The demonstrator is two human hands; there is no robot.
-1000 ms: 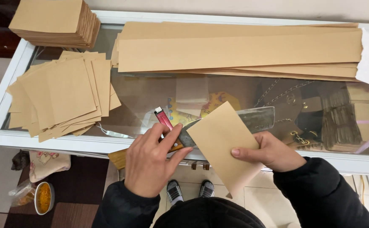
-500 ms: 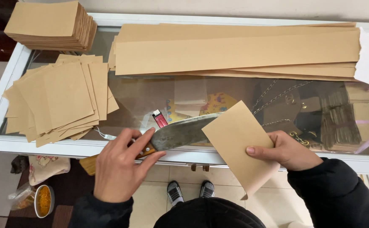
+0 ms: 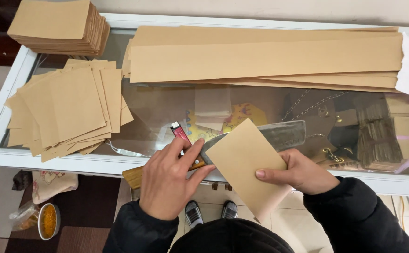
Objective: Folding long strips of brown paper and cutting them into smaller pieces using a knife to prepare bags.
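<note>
My left hand (image 3: 171,182) lies over the wooden handle (image 3: 133,176) of a large knife, fingers stretched along it toward the blade. The grey blade (image 3: 284,133) lies flat on the glass counter top and runs behind a folded brown paper sheet (image 3: 242,161). My right hand (image 3: 305,174) pinches that sheet at its right edge, thumb on top. The sheet hangs partly over the counter's near white frame (image 3: 73,164).
A loose pile of cut brown sheets (image 3: 69,110) lies at the left, with a neat stack (image 3: 57,23) behind it. Long brown strips (image 3: 265,58) span the back. A small red object (image 3: 180,132) lies by the knife. A bowl (image 3: 47,220) stands on the floor.
My left hand drew the knife to the left, then pushed it back right against the sheet. The sheet and my right hand shifted right, then back left.
</note>
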